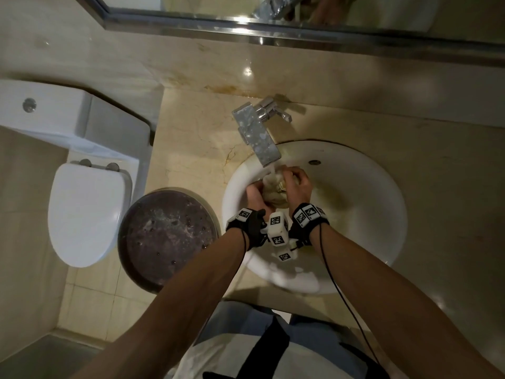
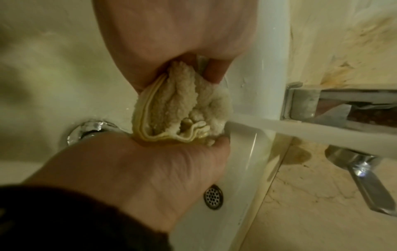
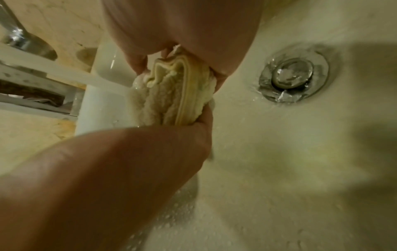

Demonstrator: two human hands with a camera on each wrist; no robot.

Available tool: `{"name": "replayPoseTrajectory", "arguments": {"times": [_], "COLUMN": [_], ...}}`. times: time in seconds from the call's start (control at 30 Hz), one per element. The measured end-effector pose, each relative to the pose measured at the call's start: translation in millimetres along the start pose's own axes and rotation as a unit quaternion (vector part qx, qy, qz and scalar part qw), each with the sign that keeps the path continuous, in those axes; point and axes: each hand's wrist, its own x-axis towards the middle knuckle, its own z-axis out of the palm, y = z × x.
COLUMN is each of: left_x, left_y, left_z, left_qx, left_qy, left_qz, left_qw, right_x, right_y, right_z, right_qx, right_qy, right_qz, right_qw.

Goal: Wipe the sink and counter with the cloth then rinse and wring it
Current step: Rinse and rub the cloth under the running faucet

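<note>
One cloth (image 1: 274,189), bunched. Two hands: one left hand (image 1: 255,196), one right hand (image 1: 299,187). One sink (image 1: 355,173), with one drain plug (image 3: 293,73) and one overflow hole (image 1: 314,161). One faucet (image 1: 258,132). One counter (image 1: 191,138). One toilet (image 1: 82,212). One round basin (image 1: 166,236). One mirror (image 1: 273,4).

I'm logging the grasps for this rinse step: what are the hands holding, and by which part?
Both grip the bunched cloth under the tap's stream: the left hand one end, the right hand the other, its middle bare between them.
</note>
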Motion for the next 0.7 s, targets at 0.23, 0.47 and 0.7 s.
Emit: {"name": "replayPoseTrajectory", "arguments": {"times": [0.23, 0.47, 0.7], "left_x": [8, 16, 22], "left_y": [0, 8, -2], "left_z": [-1, 0, -15], "left_qx": [0.021, 0.052, 0.106], "left_qy": [0.004, -0.019, -0.062], "left_qz": [0.016, -0.001, -0.042], "left_qw": [1.0, 0.998, 0.991], "right_x": [1, -5, -28], "right_y": [4, 1, 9], "right_z": [7, -2, -4], "right_qx": [-0.036, -0.043, -0.052], "right_qy": [-0.013, -0.064, -0.122], "right_qz": [-0.006, -0.003, -0.025], "right_qw": [0.999, 0.997, 0.991]}}
